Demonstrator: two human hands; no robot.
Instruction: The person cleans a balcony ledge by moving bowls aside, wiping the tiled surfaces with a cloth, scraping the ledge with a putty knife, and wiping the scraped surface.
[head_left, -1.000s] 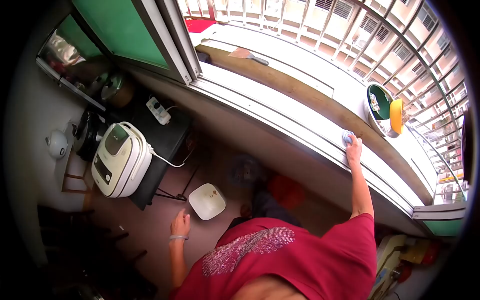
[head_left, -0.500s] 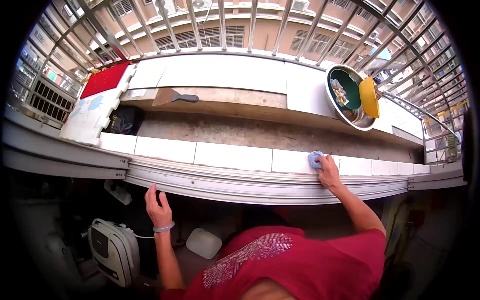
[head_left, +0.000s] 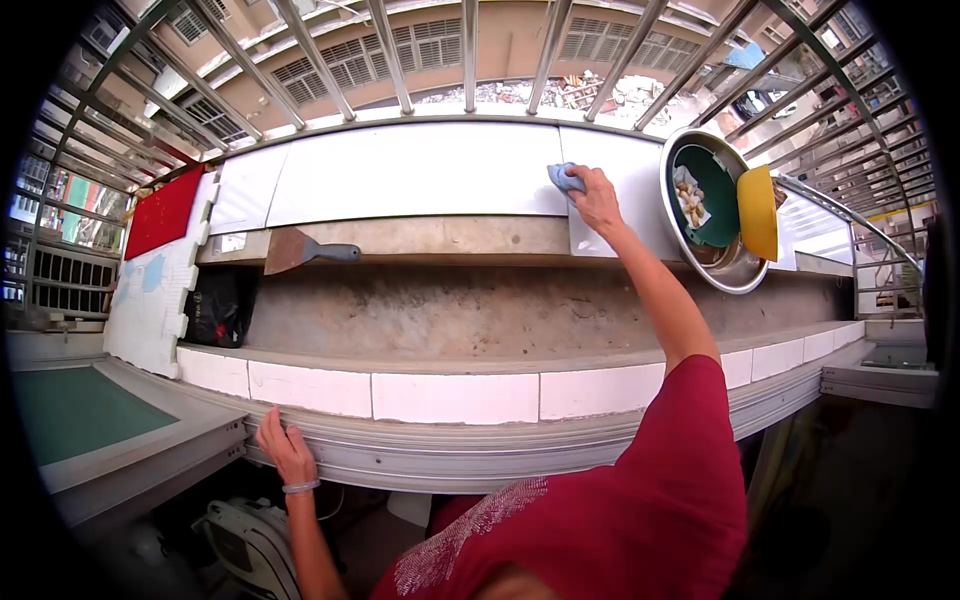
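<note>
The white board (head_left: 420,172) is laid beside the metal bars (head_left: 470,60). The blue cloth (head_left: 567,180) is held over its right end, pinched in the right hand's (head_left: 597,200) fingers. The left hand (head_left: 288,452), well apart, is placed at the window frame (head_left: 400,450), fingers parted.

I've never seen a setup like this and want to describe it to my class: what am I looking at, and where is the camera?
There is no machine here, only a person with bare hands. One camera, worn on the head, takes every picture, looking forward and down. The right hand holds a blue cloth at the white panels outside the window. The left hand is open and empty, at the window frame. Outside lie a scraper and a metal basin with green and yellow pieces in it.
</note>
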